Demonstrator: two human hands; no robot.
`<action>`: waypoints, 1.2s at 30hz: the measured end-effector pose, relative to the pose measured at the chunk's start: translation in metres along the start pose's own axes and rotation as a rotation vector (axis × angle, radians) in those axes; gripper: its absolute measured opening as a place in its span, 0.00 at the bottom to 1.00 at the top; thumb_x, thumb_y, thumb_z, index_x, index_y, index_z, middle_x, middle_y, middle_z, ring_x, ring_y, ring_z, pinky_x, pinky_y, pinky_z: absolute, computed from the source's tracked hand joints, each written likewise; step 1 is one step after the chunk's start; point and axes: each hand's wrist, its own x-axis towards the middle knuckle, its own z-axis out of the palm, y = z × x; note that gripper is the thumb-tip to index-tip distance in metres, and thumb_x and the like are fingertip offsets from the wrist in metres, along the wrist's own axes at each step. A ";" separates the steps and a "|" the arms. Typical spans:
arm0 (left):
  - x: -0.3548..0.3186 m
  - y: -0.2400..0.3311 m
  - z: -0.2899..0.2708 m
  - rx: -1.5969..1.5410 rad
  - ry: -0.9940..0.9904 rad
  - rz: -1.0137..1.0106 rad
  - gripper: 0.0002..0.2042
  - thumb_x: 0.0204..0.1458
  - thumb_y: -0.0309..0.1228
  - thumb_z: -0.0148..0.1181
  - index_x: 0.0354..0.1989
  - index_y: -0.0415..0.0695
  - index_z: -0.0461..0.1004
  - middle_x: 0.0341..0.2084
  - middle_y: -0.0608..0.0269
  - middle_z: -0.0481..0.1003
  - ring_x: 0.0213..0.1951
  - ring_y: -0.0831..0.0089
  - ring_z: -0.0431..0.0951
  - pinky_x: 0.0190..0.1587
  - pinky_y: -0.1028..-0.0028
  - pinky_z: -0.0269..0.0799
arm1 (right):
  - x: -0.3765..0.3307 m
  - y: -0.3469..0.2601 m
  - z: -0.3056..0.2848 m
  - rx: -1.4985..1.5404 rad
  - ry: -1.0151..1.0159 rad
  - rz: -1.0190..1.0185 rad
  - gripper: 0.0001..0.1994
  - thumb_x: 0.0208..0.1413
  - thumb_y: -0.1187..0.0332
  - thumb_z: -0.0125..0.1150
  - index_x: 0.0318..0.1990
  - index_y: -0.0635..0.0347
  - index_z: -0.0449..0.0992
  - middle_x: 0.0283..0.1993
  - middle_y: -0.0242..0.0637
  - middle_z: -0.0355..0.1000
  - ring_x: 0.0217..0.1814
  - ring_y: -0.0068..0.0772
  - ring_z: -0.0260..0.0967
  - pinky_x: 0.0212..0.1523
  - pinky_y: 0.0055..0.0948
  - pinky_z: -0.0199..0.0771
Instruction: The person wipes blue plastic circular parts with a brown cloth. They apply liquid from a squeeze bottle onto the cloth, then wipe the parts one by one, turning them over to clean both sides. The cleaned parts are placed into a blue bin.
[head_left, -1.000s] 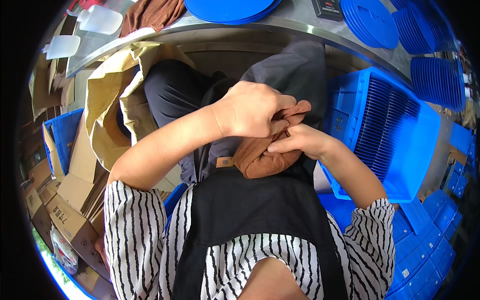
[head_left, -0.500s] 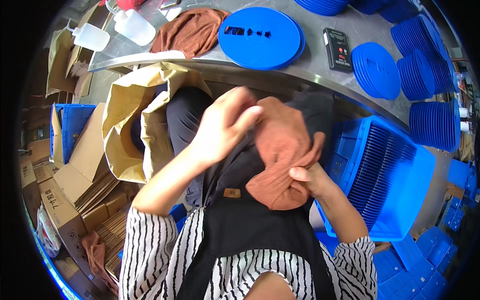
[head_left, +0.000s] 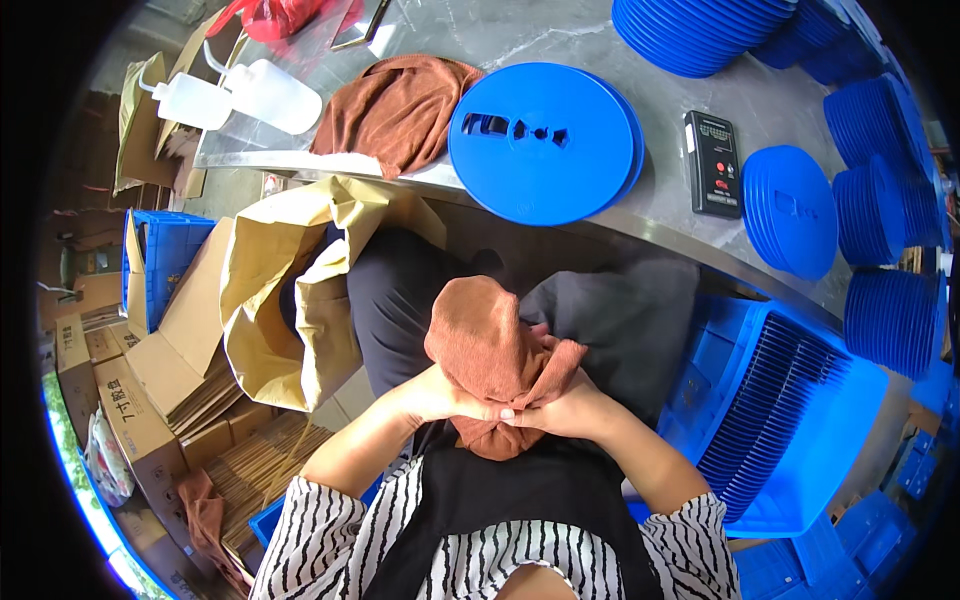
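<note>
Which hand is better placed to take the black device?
Probably the right hand: the black device lies toward that side, farther from the left hand. Both hands hold the brown cloth, so the right would first have to let go.

Single view: left fisheye of a head-worn pair, facing steeply down over the apron (head_left: 480, 505) at left hand (head_left: 437, 394) and right hand (head_left: 568, 408), close range. Upright, unmirrored; table (head_left: 560, 40) farther off, across upper part, edge bowed. Wide field, dark rounded rim, forearms (head_left: 352, 450) rising from below.
</note>
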 end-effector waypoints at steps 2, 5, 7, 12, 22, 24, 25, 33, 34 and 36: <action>0.009 0.000 -0.005 -0.052 0.034 0.037 0.48 0.35 0.32 0.77 0.66 0.40 0.53 0.67 0.51 0.55 0.67 0.62 0.56 0.68 0.60 0.51 | 0.009 0.009 0.000 -0.160 0.056 -0.039 0.50 0.36 0.59 0.79 0.64 0.69 0.51 0.64 0.48 0.56 0.69 0.40 0.53 0.68 0.39 0.51; 0.018 0.001 -0.015 0.065 0.061 0.120 0.51 0.39 0.37 0.75 0.70 0.44 0.47 0.68 0.52 0.50 0.69 0.61 0.52 0.69 0.59 0.49 | 0.025 0.021 0.000 -0.120 0.055 -0.107 0.47 0.40 0.65 0.77 0.65 0.65 0.51 0.62 0.43 0.60 0.67 0.37 0.57 0.66 0.38 0.57; 0.025 -0.003 -0.028 0.330 0.040 0.140 0.51 0.41 0.41 0.74 0.71 0.46 0.44 0.69 0.52 0.48 0.70 0.62 0.50 0.69 0.60 0.46 | 0.041 0.024 -0.009 0.172 -0.042 -0.116 0.44 0.42 0.67 0.76 0.65 0.62 0.53 0.62 0.40 0.61 0.65 0.35 0.58 0.65 0.37 0.59; 0.028 -0.017 -0.025 -0.231 0.125 0.050 0.51 0.42 0.37 0.74 0.70 0.46 0.44 0.69 0.56 0.49 0.70 0.64 0.50 0.70 0.62 0.47 | 0.054 0.037 -0.014 0.243 0.150 -0.222 0.39 0.36 0.67 0.78 0.58 0.61 0.63 0.56 0.41 0.65 0.59 0.39 0.64 0.59 0.39 0.65; 0.019 -0.016 -0.039 -0.176 0.519 -0.036 0.40 0.35 0.23 0.75 0.61 0.43 0.60 0.54 0.58 0.68 0.57 0.65 0.68 0.62 0.63 0.62 | 0.057 0.007 -0.037 0.147 0.298 -0.387 0.26 0.41 0.64 0.74 0.49 0.63 0.73 0.65 0.52 0.56 0.65 0.48 0.59 0.64 0.41 0.58; 0.010 -0.008 -0.038 -0.106 0.533 -0.043 0.38 0.36 0.25 0.75 0.60 0.43 0.62 0.53 0.59 0.69 0.56 0.67 0.68 0.60 0.65 0.64 | 0.057 0.001 -0.031 0.234 0.352 -0.319 0.13 0.47 0.68 0.70 0.38 0.65 0.78 0.55 0.46 0.66 0.56 0.43 0.66 0.57 0.35 0.65; 0.006 -0.005 -0.037 -0.008 0.522 -0.049 0.37 0.37 0.26 0.76 0.58 0.42 0.63 0.53 0.61 0.70 0.55 0.69 0.69 0.59 0.67 0.65 | 0.060 -0.003 -0.027 0.274 0.410 -0.275 0.10 0.50 0.70 0.68 0.37 0.66 0.78 0.49 0.44 0.70 0.50 0.39 0.70 0.52 0.31 0.68; -0.049 0.011 -0.037 0.097 0.470 0.106 0.35 0.38 0.26 0.74 0.59 0.43 0.65 0.53 0.59 0.70 0.55 0.69 0.69 0.60 0.68 0.64 | 0.092 -0.035 -0.002 0.283 0.224 -0.293 0.03 0.53 0.76 0.63 0.35 0.66 0.76 0.32 0.33 0.70 0.37 0.26 0.68 0.42 0.23 0.67; -0.053 0.017 -0.037 0.095 0.458 0.116 0.36 0.38 0.26 0.74 0.59 0.43 0.65 0.53 0.59 0.70 0.55 0.69 0.68 0.60 0.68 0.63 | 0.094 -0.041 -0.002 0.344 0.147 -0.225 0.03 0.53 0.76 0.64 0.35 0.65 0.76 0.31 0.32 0.69 0.36 0.26 0.68 0.41 0.23 0.67; -0.064 0.033 -0.033 0.143 0.453 0.146 0.37 0.37 0.26 0.75 0.60 0.43 0.64 0.55 0.59 0.69 0.57 0.69 0.67 0.62 0.68 0.60 | 0.105 -0.045 -0.006 0.427 -0.055 -0.195 0.06 0.51 0.77 0.65 0.37 0.63 0.77 0.32 0.29 0.67 0.36 0.23 0.66 0.41 0.23 0.66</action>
